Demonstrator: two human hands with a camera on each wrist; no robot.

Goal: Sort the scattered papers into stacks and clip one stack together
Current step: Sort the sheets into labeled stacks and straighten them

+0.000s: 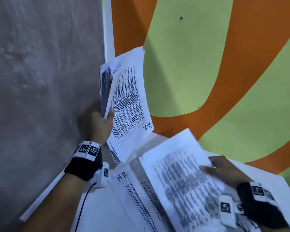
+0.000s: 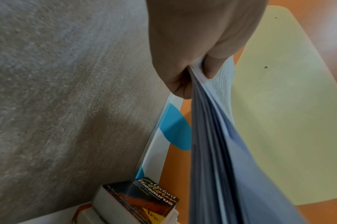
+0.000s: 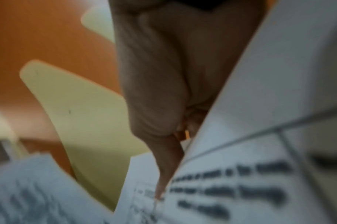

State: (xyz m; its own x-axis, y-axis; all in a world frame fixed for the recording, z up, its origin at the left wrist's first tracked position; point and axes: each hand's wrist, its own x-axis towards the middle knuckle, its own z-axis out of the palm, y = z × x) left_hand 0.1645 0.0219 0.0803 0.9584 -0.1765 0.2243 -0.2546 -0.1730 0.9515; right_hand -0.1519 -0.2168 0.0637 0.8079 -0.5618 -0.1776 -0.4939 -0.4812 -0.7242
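Observation:
My left hand grips a thick stack of printed papers by its lower left edge and holds it upright over the table's left side; its front sheet bears a table and "H.R". In the left wrist view the left hand pinches the same stack, thumb on the front. My right hand holds a single printed sheet, blurred, lifted above more papers lying flat, one marked "H.R". In the right wrist view the sheet hides all but the thumb of my right hand.
The table top is orange with pale green shapes and a white rim. Grey carpet lies to the left. In the left wrist view a thesaurus lies on other books at the table's far edge. No clip is visible.

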